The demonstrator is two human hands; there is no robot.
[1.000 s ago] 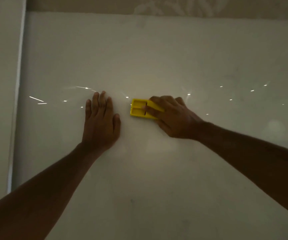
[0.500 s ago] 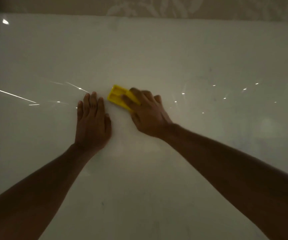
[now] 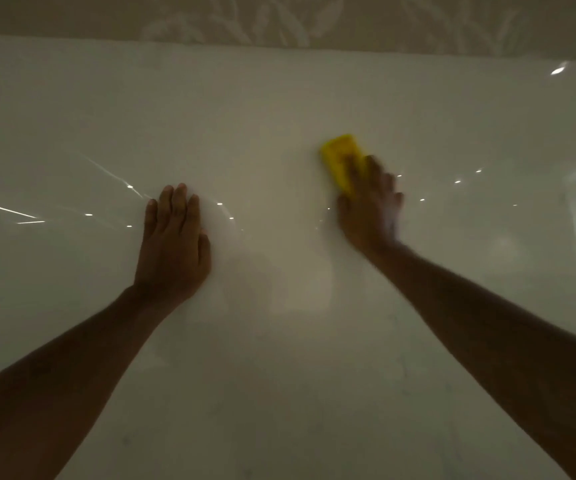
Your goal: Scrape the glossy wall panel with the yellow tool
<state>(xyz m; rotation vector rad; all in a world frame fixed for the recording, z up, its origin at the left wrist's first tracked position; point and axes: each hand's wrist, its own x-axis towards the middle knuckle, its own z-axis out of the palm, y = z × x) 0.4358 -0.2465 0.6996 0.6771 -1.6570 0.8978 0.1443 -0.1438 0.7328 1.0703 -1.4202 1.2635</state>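
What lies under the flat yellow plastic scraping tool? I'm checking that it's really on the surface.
Only the glossy pale wall panel shows around the yellow tool. The right hand covers its lower end, and blur hides whether its edge touches.

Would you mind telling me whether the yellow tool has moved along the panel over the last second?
Yes. The yellow tool, held by the right hand, has swept rightward, away from the left hand resting flat on the glossy panel.
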